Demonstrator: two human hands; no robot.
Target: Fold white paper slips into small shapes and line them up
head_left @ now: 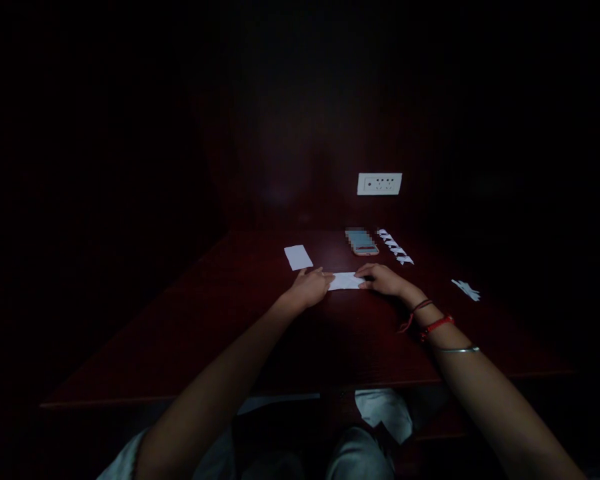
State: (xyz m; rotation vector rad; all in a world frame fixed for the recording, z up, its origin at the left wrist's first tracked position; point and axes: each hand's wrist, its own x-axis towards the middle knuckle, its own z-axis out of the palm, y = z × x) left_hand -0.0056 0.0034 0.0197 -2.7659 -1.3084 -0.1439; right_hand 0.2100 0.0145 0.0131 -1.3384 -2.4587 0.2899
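Observation:
A small rectangle of white paper (347, 281) lies on the dark red table between my two hands. My left hand (311, 287) holds down its left end, the fingertips resting on the paper. At the opposite end, my right hand (384, 280) has the paper between thumb and fingers. Faint creases show on its surface. Just beyond my left hand is a flat white sheet of paper (299, 257), apart from the piece in my hands.
A phone (364, 243) lies near the back of the table (220, 320). Beside it runs a row of folded white paper pieces (395, 247). Farther right are several thin paper strips (466, 289). A socket panel (379, 184) is on the wall. The surroundings are very dark.

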